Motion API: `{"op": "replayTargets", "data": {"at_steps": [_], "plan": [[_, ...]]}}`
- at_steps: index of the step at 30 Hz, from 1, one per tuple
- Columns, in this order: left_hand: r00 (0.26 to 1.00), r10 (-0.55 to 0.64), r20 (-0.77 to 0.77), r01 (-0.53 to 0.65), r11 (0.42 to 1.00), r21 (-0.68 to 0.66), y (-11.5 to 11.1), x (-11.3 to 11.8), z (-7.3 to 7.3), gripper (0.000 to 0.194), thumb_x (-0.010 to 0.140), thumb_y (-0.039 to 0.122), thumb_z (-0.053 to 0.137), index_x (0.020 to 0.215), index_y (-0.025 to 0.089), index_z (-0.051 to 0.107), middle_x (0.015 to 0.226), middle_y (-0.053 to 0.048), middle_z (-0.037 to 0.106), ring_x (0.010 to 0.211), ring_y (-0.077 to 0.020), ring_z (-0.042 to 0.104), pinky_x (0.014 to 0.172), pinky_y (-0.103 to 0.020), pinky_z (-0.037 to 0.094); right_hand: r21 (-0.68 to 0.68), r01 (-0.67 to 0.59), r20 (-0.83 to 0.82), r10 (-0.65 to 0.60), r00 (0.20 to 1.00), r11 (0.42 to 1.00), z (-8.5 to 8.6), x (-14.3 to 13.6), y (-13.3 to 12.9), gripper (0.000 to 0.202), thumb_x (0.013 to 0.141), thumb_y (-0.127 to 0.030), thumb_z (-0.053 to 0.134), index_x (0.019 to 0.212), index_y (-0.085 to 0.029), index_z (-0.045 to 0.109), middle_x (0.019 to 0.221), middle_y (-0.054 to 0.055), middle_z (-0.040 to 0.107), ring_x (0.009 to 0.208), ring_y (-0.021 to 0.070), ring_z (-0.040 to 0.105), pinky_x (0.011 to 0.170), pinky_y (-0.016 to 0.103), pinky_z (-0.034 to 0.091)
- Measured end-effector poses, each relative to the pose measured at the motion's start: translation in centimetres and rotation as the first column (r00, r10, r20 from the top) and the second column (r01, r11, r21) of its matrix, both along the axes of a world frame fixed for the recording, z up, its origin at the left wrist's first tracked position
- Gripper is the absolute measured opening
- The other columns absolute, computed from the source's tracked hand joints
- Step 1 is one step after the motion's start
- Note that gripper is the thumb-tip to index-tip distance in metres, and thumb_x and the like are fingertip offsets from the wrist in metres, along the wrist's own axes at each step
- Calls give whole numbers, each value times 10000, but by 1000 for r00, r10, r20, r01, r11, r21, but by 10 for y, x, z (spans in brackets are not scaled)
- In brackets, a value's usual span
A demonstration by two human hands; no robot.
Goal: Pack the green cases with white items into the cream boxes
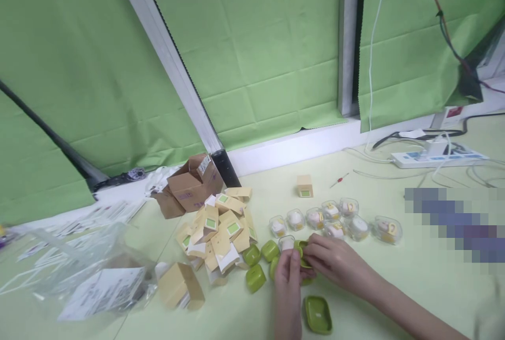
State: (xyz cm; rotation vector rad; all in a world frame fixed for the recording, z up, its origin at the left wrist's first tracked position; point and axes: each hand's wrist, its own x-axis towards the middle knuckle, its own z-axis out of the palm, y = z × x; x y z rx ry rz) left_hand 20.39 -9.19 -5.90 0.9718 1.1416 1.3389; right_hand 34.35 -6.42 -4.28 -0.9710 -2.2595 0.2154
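Observation:
Several small green containers lie on the pale table, among them a green cup [256,278] and an open green tray [317,315] near the front. My left hand [290,277] is closed at the group, below a clear container with white contents [286,243]; its fingertips are partly hidden. Just to its right, my right hand [329,258] has its fingers curled onto a green piece [303,256]. The two hands nearly meet there. Behind them stand several clear containers [315,218] with pale contents and yellow marks.
Left of the hands is a heap of beige cartons [221,232], with a brown cardboard box [195,185] behind it. A plastic bag [102,277] lies farther left. One small carton [305,186] stands at the back. A power strip [437,157] and cables are back right.

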Motion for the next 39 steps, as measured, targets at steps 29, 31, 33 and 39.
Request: {"op": "replayTargets", "data": {"at_steps": [29, 31, 33, 39], "plan": [[974, 158, 164, -186, 968, 170, -44, -38, -32, 223, 658, 318, 708, 633, 185, 531, 596, 44, 480, 574, -102, 447, 568, -207, 375, -382, -311, -438, 125, 890, 870, 13, -25, -43, 533, 606, -94, 696, 1080, -281, 540, 875, -4, 520, 809, 182, 520, 757, 310, 440], [945, 118, 306, -169, 975, 144, -46, -33, -33, 282, 616, 402, 744, 755, 202, 601, 679, 19, 575, 619, -122, 512, 588, -224, 403, -390, -307, -418, 130, 899, 868, 14, -29, -45, 500, 646, -108, 676, 1095, -275, 533, 917, 12, 534, 823, 181, 524, 746, 302, 451], [893, 73, 443, -136, 984, 112, -49, -30, -35, 482, 542, 474, 779, 930, 228, 633, 854, -34, 654, 729, -173, 586, 618, -253, 438, -405, -321, -375, 164, 912, 856, 18, -33, -42, 486, 662, -122, 671, 1106, -266, 537, 1003, 34, 540, 900, 192, 531, 772, 301, 461], [869, 176, 462, -155, 984, -85, -51, -50, -41, 339, 607, 421, 765, 837, 183, 691, 738, -52, 686, 634, -167, 617, 619, -276, 469, -308, -188, -29, 188, 982, 933, 30, -36, 3, 460, 703, -73, 547, 1138, -222, 544, 1147, 62, 529, 1038, 199, 531, 870, 311, 455]]}}
